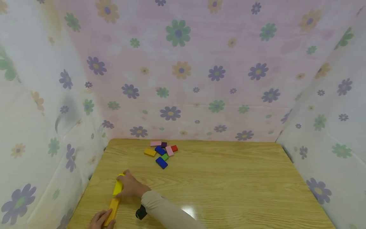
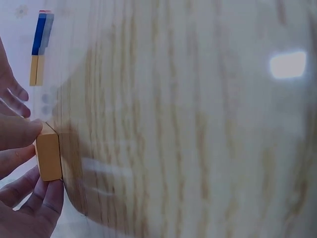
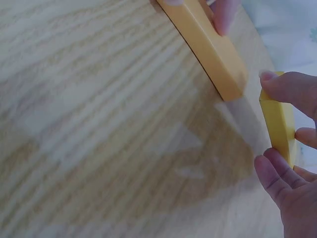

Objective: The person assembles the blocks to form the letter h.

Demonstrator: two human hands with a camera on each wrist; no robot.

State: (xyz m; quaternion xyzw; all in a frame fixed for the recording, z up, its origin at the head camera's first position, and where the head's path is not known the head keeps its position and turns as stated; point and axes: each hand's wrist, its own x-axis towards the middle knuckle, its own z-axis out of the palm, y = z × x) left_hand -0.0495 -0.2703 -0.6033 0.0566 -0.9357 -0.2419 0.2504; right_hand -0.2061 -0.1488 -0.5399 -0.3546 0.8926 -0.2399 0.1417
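Note:
At the left front of the table, my left hand (image 1: 98, 220) grips a long orange block (image 1: 112, 210) between thumb and fingers; the block's end face (image 2: 49, 157) shows in the left wrist view. Just beyond it, my right hand (image 1: 132, 185) pinches a yellow block (image 1: 118, 187) by its two ends. The two blocks are roughly in line. A small gap parts the yellow block (image 3: 278, 126) from the orange block (image 3: 213, 49) in the right wrist view. Whether the yellow block touches the table I cannot tell.
Toward the back of the wooden table (image 1: 228, 178) lies a loose cluster of small blocks, among them a blue block (image 1: 161, 163), a green block (image 1: 165, 157), a red block (image 1: 174, 148) and an orange-yellow block (image 1: 150, 152). Flowered cloth (image 1: 186, 95) walls the back and both sides.

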